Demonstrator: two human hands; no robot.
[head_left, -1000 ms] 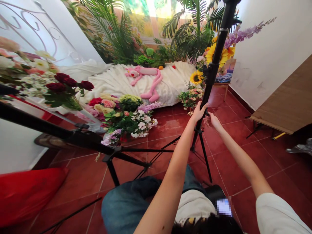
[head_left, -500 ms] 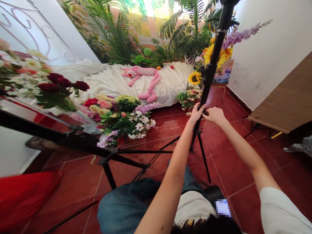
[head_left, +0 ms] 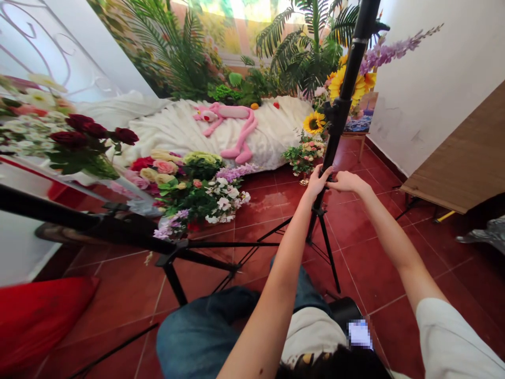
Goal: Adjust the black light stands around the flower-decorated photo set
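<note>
Your right hand (head_left: 347, 182), which a second ago hung with loose fingers just beside the pole, has moved in against it, its fingers now bent toward the collar. Your left hand (head_left: 316, 182) remains clamped around the lower shaft of the black tubular metal stand (head_left: 338, 126), thumb side up. Both hands are close together at the same height; the right fingertips are partly hidden, and whether they pinch the fitting cannot be told. That stand is in front of you, right of centre, leaning in your view, its thin legs spread on the glossy red tiled floor (head_left: 373, 237). To your left, a second black tubular stand (head_left: 118, 225) crosses low, well apart from your hands. Ahead, a long-limbed pink plush toy (head_left: 237, 112) lies on a platform draped in creamy white cloth (head_left: 278, 145). Mixed pink, cream and white flowers (head_left: 189, 184) fill the area before it, and a yellow sunflower with a dark centre (head_left: 314, 123) shows just left of the gripped shaft.
</note>
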